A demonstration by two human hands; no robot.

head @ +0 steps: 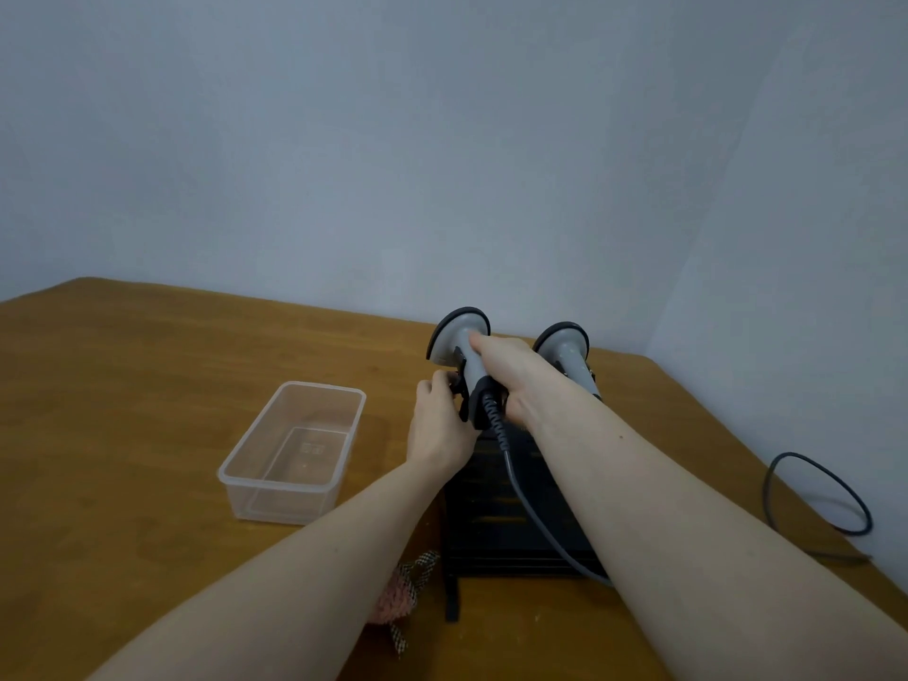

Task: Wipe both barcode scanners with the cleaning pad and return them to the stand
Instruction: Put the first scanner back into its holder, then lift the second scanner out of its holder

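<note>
Two hands meet at the left barcode scanner on the black stand: the right hand wraps its grey handle, the left hand pinches the stand's clip beside it. Both forearms reach forward. A second scanner stands just right; the cleaning pad lies near.

Two bare forearms, left grip, right grip

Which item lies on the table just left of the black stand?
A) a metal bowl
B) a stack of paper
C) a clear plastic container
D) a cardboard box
C: a clear plastic container sits empty on the wooden table, left of the black stand.
</note>
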